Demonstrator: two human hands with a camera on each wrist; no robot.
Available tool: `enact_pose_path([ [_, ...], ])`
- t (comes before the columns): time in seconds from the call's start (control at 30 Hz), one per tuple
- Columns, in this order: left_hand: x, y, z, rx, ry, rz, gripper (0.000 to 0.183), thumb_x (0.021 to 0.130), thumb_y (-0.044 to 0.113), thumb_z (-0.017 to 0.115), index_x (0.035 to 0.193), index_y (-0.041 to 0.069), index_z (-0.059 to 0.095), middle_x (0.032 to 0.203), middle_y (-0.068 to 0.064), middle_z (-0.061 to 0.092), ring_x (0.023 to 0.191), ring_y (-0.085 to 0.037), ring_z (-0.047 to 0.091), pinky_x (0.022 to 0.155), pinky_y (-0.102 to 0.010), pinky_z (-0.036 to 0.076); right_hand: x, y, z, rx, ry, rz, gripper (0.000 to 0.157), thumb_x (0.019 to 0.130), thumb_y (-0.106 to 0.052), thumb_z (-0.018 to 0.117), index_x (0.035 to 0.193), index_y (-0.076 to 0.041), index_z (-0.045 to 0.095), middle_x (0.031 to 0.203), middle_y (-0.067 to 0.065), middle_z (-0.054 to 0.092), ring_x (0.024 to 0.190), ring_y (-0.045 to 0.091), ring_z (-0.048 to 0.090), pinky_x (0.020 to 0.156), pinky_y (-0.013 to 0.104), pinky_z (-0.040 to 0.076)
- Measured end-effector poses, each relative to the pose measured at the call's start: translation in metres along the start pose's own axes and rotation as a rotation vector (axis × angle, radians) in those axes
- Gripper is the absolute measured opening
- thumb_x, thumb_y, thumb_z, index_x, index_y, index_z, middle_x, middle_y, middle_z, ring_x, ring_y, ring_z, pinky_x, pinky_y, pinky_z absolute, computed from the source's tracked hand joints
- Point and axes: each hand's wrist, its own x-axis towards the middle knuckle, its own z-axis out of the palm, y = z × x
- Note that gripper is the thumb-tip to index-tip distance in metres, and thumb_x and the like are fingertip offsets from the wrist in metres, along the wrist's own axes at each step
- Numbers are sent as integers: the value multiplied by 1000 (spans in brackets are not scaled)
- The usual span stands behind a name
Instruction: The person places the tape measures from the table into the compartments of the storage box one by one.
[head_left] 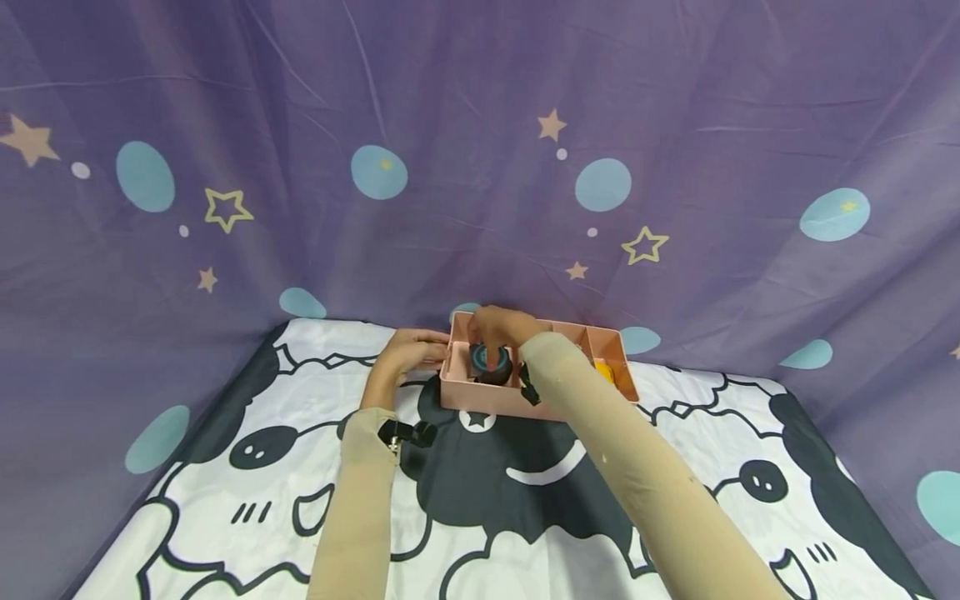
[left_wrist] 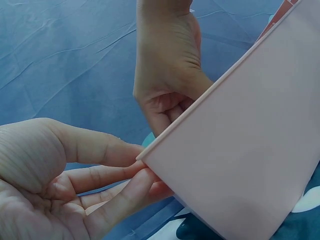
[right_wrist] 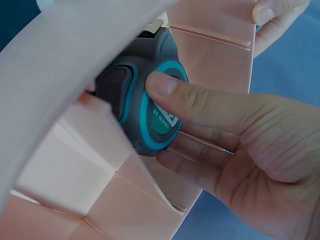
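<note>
A long pink divided box (head_left: 487, 400) lies on the cloth near its far edge. Inside its left compartment is a grey tape measure (right_wrist: 142, 65) with turquoise trim. My right hand (head_left: 504, 327) reaches in from above and grips it, thumb (right_wrist: 165, 87) on its labelled face and the other fingers behind it. In the left wrist view the box wall hides those fingertips. At the box's left end, my left hand (head_left: 411, 352) holds the corner, thumb (left_wrist: 135, 192) and forefinger right at the rim.
Thin dividers (head_left: 587, 337) split the box's right part into smaller compartments. A yellow thing (head_left: 604, 371) sits in the far right one, partly behind my right sleeve. Purple patterned fabric (head_left: 480, 208) rises just behind the box. A white and dark cartoon cloth (head_left: 300, 467) covers the surface.
</note>
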Motion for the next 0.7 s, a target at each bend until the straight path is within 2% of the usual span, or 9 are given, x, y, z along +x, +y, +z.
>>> enact_pose_path([
  [0.13,1,-1,1,-4,-3,-2,46,93,1,67,137,-4,61,131,-20,68,93,-10,70,84,-23,63,-1,0,0,5,-2,-8,56,81,1,83,134,-8,65,134,9,65,116,24,62,84,35,64],
  [0.37,0,1,1,-1,-3,-8,46,93,2,67,138,-4,60,136,-23,64,99,-15,70,89,-27,63,-5,0,1,80,2,0,62,81,6,82,138,-6,61,139,10,62,122,26,60,86,36,64],
  [0.6,-1,1,2,5,5,-11,45,93,3,67,138,-3,61,136,-23,65,106,-21,71,89,-27,63,-6,-1,3,65,17,-4,64,81,6,82,140,-6,60,142,10,60,125,26,59,86,36,64],
  [0.7,0,0,2,6,5,-17,45,94,3,67,138,-3,61,136,-23,64,111,-24,70,88,-26,63,-7,0,4,99,13,6,66,81,8,81,141,-6,58,143,11,59,127,27,57,87,41,65],
])
